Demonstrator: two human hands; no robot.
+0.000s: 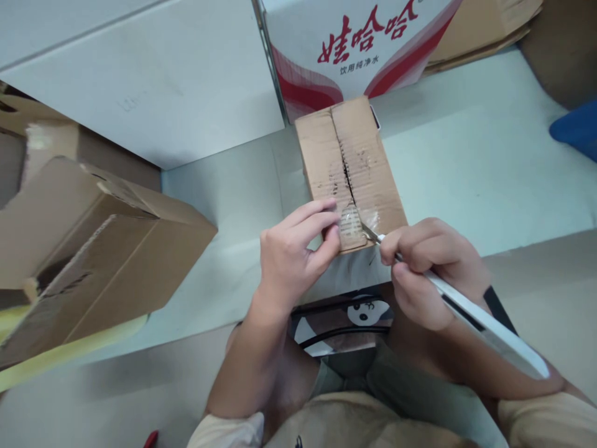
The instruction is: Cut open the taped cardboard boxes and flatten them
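Cutting hand: our right hand [429, 267] is closed around the white utility knife [485, 323], fingers wrapped near the blade end, the handle running back over our wrist.
Blade: its tip touches the clear tape [351, 221] at the near end of the small cardboard box [354, 155].
Steadying hand: our left hand [291, 255] is clamped on the near left corner of the same box, fingers curled over the top, thumb pressed to the near edge just beside the tape.
Box: it lies flat on the pale table [466, 174] right in front of us, between our hands, its two top flaps meeting in a seam that runs away from us.
Below the box: a panda-print item [364, 308] shows at the table edge, over our lap.
Behind: a white carton with red lettering [354, 43] touches the box's far end.
Left: a larger brown box [93, 261] sits tilted, well apart.
Far right: a blue object [578, 127] shows at the frame edge.
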